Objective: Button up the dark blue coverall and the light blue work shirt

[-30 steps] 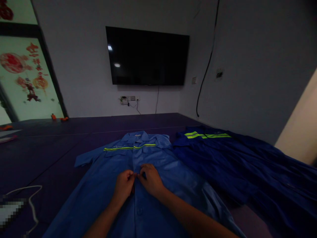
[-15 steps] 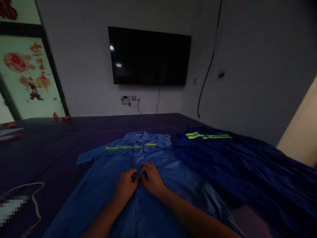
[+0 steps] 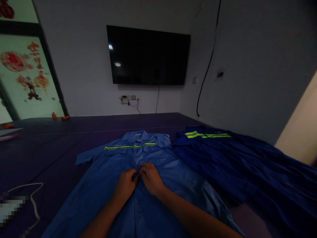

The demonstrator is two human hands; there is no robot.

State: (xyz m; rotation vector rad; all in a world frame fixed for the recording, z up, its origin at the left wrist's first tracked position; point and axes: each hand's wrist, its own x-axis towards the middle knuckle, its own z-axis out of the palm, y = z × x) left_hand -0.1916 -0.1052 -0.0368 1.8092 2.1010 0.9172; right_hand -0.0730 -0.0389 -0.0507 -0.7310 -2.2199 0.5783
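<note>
A light blue short-sleeved shirt (image 3: 99, 185) lies face up in front of me, its collar pointing away and a yellow-green stripe across the chest. My left hand (image 3: 126, 183) pinches the front placket at mid-chest height. Close against it, my right hand (image 3: 151, 178) grips the same placket from the other side, fingers curled. Whatever button sits between the fingertips is hidden. Lower down, a button (image 3: 139, 209) shows on the placket.
To the right a dark blue garment (image 3: 218, 165) with yellow-green bands lies spread out. A white cable (image 3: 34, 201) curls at the left on the dark purple mat (image 3: 56, 142). Small orange objects (image 3: 54, 115) stand by the door. A television (image 3: 151, 56) hangs on the far wall.
Both hands stay at the same spot on the placket, with the fingers shifting slightly closer together. The view has moved very slightly; the garments lie as before.
</note>
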